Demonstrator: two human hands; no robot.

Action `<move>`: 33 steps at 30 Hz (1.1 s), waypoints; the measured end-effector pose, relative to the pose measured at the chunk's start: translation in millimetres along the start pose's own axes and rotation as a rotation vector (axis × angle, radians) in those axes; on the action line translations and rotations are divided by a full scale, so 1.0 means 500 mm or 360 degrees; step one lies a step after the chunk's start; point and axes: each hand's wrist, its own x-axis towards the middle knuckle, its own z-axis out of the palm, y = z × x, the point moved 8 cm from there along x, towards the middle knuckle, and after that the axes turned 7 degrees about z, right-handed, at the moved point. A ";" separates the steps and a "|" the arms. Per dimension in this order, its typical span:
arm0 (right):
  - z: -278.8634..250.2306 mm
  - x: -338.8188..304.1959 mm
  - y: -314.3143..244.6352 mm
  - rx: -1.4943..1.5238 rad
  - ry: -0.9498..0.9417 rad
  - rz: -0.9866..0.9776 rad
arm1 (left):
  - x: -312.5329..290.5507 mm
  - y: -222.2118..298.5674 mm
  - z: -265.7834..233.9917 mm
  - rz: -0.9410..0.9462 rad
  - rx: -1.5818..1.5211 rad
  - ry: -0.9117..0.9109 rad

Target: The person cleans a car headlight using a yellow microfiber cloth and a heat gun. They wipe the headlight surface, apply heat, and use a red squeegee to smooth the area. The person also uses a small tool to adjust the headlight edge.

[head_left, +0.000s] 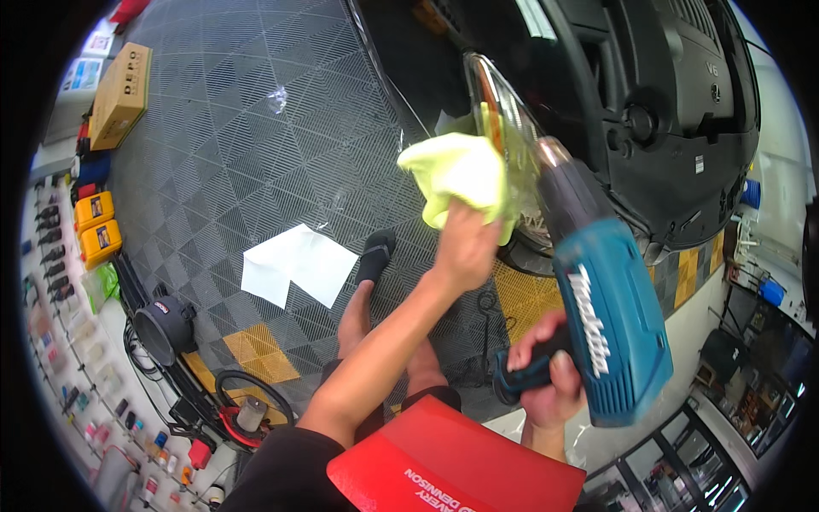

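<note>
My left hand [467, 246] is closed on a bunched yellow-green cloth [454, 173], holding it against the edge of a car's headlight [522, 158]. Part of the headlight lies behind the cloth. In my right hand [550, 384] is a teal and black heat gun [610, 316], gripped by its handle. Its metal nozzle [553, 152] points up toward the headlight and looks close to it; whether they touch, I cannot tell. The car's dark engine bay [665, 94] lies exposed beyond the gun.
White sheets of paper [299, 266] lie on the grey tiled floor [230, 171], left of my foot [375, 254]. A black vacuum hose and cord [256, 384], yellow containers [98, 229] and a cardboard box [122, 96] line the left side. Crumpled clear film [277, 100] sits farther off.
</note>
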 end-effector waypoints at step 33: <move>-0.052 -0.099 0.283 0.0084 0.0275 0.0014 | 0.098 -0.163 -0.040 0.0540 0.0288 -0.0171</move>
